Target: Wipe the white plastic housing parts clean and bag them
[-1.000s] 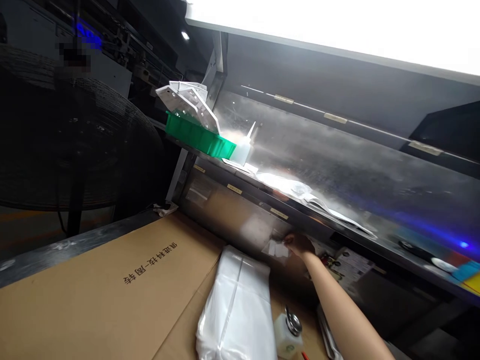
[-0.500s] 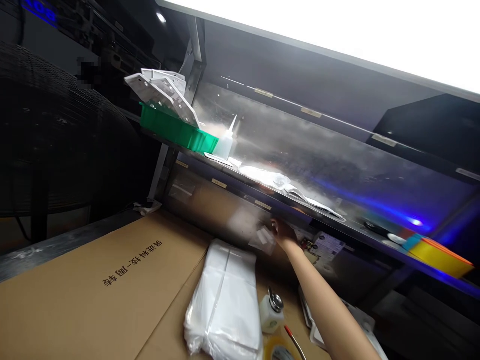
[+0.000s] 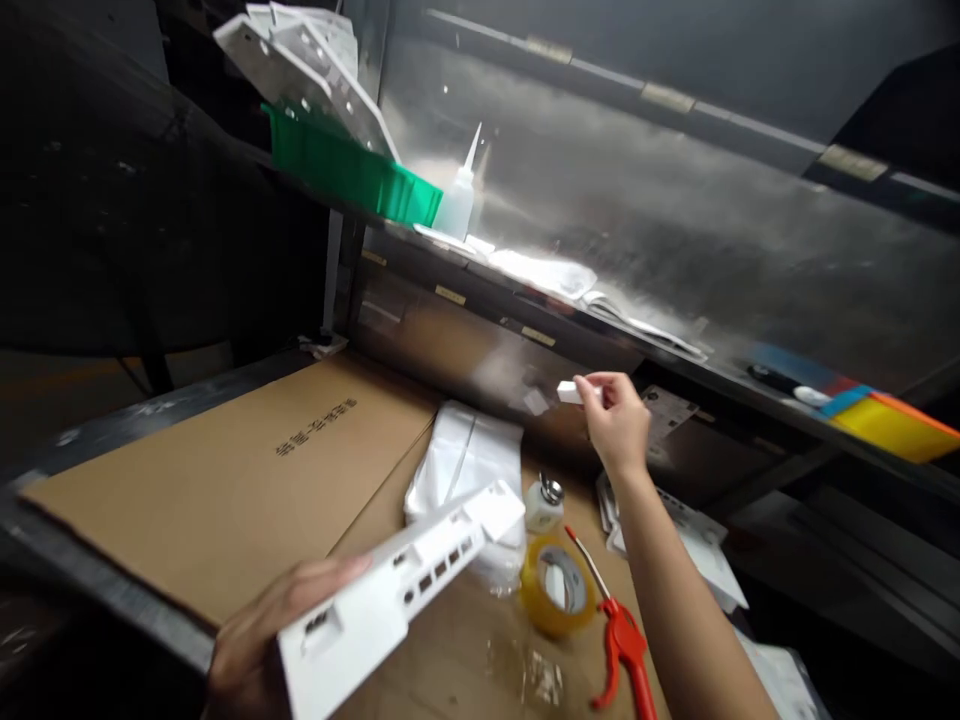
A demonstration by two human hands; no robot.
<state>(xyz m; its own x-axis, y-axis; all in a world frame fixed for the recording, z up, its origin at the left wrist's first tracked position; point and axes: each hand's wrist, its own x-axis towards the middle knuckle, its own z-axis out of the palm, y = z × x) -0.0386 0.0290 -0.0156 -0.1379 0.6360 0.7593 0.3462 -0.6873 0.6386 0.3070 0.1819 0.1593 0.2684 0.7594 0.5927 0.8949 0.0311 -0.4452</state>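
Observation:
My left hand [image 3: 259, 630] grips a white plastic housing [image 3: 375, 620] at its near end. The housing is long, tilted up to the right, and has a row of port cut-outs along one side. Further back, my right hand [image 3: 619, 415] pinches a small white block [image 3: 570, 392] between thumb and fingers, close to the metal back panel. Behind the housing lies a stack of white bags [image 3: 469, 450], partly covered by it. A roll of yellowish tape [image 3: 555, 590] and a red air blow gun [image 3: 624, 650] rest on the cardboard below my right forearm.
A printed cardboard sheet [image 3: 225, 470] covers the left of the bench. A pump bottle [image 3: 544, 503] stands beside the bags. White parts [image 3: 712, 560] lie to the right. Above, a shelf carries a green bin [image 3: 337, 165], a pointed squeeze bottle [image 3: 457, 200] and a yellow bin [image 3: 892, 425].
My left hand has come into view with the white housing. My right hand has drawn back from the rear panel, and the small white block now shows in it. The view has tilted down.

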